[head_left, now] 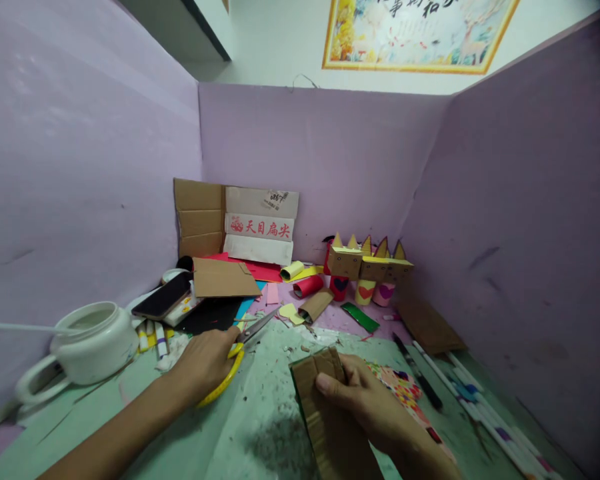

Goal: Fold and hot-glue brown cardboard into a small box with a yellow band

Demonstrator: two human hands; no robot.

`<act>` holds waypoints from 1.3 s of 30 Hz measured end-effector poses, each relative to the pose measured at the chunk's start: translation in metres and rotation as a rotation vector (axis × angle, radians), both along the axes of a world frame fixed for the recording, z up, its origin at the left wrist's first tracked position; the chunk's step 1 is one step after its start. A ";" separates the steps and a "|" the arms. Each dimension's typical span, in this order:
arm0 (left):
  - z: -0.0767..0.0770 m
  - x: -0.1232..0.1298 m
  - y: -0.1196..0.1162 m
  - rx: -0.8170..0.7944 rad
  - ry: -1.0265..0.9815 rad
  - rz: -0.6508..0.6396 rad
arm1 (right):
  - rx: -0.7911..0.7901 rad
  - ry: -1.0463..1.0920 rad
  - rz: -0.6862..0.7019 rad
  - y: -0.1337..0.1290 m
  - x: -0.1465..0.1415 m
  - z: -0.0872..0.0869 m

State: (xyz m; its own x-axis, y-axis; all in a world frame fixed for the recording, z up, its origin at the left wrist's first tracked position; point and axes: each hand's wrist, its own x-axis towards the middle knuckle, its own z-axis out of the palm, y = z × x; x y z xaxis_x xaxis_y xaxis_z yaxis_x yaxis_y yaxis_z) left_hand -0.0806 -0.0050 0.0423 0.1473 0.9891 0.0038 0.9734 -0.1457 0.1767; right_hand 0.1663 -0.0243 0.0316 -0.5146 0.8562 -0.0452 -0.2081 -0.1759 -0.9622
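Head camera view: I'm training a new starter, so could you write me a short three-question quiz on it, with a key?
1. Multiple choice: while the right hand holds a piece of brown corrugated cardboard, what is in the left hand?
A) a marker
B) the yellow-handled scissors
C) a red paper tube

2. True or false: the black smartphone lies between the white handled pot and the flat brown cardboard sheet.

3. Fill in the blank: the heart on the pink tube is coloured ____.

Key: 1 B; 2 true; 3 purple.
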 end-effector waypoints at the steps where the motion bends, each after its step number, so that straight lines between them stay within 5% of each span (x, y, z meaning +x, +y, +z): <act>1: -0.005 -0.003 0.003 -0.006 -0.014 0.008 | -0.002 0.017 0.001 0.000 0.000 0.001; 5: -0.019 -0.014 0.014 -0.012 -0.120 0.065 | -0.022 0.084 -0.034 -0.001 -0.002 0.004; 8: -0.011 -0.012 0.017 0.036 -0.240 0.129 | -0.068 0.109 -0.091 0.000 -0.005 0.003; 14: 0.013 0.045 0.000 -0.043 -0.792 -0.022 | -0.083 0.102 -0.123 0.000 -0.016 -0.006; 18: 0.002 0.081 0.001 0.014 -1.081 0.083 | -0.150 0.100 -0.176 0.001 -0.020 -0.015; 23: -0.013 0.092 0.018 0.109 -1.213 0.173 | -0.212 0.109 -0.241 0.005 -0.023 -0.022; 27: -0.019 0.091 0.017 -0.075 -1.319 0.141 | -0.216 0.142 -0.330 0.013 -0.023 -0.025; 33: -0.035 0.102 -0.011 -0.656 -1.375 0.011 | -0.213 0.185 -0.542 0.031 -0.015 -0.032; 39: -0.041 0.112 -0.018 -0.623 -1.472 0.053 | -0.207 0.203 -0.542 0.034 -0.013 -0.028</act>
State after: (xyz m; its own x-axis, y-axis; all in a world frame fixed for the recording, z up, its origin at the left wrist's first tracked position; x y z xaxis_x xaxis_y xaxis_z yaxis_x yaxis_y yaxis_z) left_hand 0.0309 -0.0226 0.0015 0.3473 0.8941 -0.2827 -0.0894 0.3317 0.9391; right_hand 0.1537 0.0096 0.0036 -0.0245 0.9824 -0.1849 -0.4954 -0.1726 -0.8514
